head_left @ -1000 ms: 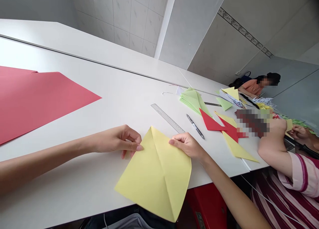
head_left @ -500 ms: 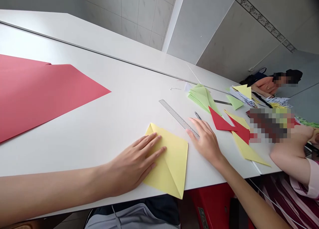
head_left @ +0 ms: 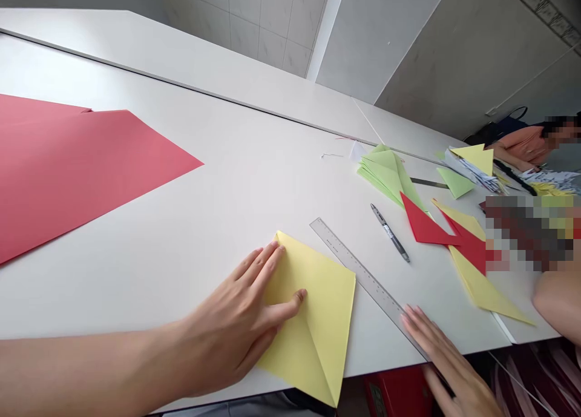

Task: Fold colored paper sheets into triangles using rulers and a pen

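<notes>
Firmly, the left hand (head_left: 231, 326), fingers spread, pins the yellow paper (head_left: 320, 320) flat; the right hand (head_left: 449, 368), fingers apart, lies by a metal ruler (head_left: 363, 278) at four o'clock.

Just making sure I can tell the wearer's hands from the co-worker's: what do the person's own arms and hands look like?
The left hand and right hand are bare, with no gloves, and the slim fingers have short nails. The left forearm has no sleeve. I see no watch, ring, bracelet or cable on either hand.
</notes>
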A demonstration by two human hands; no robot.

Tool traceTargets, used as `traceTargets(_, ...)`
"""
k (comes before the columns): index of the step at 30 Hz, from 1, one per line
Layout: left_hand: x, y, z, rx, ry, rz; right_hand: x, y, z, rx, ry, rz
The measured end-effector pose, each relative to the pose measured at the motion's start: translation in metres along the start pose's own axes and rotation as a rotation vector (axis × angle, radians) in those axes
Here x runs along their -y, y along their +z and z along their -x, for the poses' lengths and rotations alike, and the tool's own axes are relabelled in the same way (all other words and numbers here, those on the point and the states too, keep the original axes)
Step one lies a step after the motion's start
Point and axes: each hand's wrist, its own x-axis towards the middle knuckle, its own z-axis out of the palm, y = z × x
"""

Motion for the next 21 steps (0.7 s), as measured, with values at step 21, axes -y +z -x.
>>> traceTargets(21,0.001,0.002,-0.013,0.0,0.075,-0.085,-0.008,-0.016,-0.054,-0.061,-0.252,-0.148)
